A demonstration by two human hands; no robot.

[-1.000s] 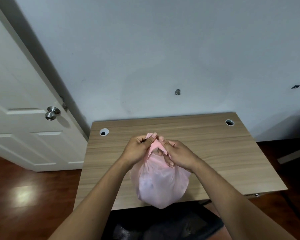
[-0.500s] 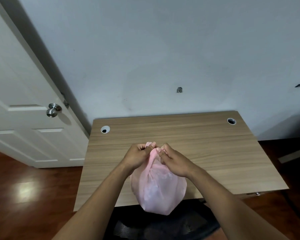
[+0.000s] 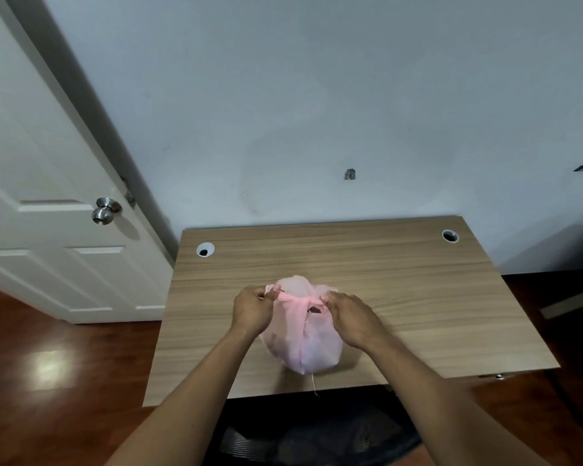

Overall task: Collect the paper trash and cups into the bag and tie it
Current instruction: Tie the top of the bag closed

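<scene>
A big pale wall (image 3: 317, 95) fills the top of the view. A white door (image 3: 31, 163) stands on the left side. The floor (image 3: 48, 381) is shiny red-brown wood.

A wooden counter (image 3: 418, 297) stands against the wall. Something dark (image 3: 317, 432) sits below its near edge, and I cannot tell what it is.

A pink plastic bag (image 3: 303, 344) sits on the counter, near the front edge and a bit left of the middle. It looks round and full. You can see dim shapes through the thin plastic, but they are too blurry to name.

Two bare arms reach in from the bottom. The left grip (image 3: 253, 307) is at the top left of the bag. Its fingers are curled and pinch one end of a pink strip of the bag. The right grip (image 3: 347, 317) is at the top right and pinches the other end. The strip (image 3: 297, 299) is stretched tight between them across the top of the bag. A small dark gap (image 3: 314, 309) shows in the bag just beside the right grip.

A round silver knob (image 3: 105, 210) sticks out of the door. The counter has two round holes, one in the back left corner (image 3: 205, 249) and one in the back right corner (image 3: 449, 236). A thin thread (image 3: 313, 385) hangs from the bottom of the bag.
</scene>
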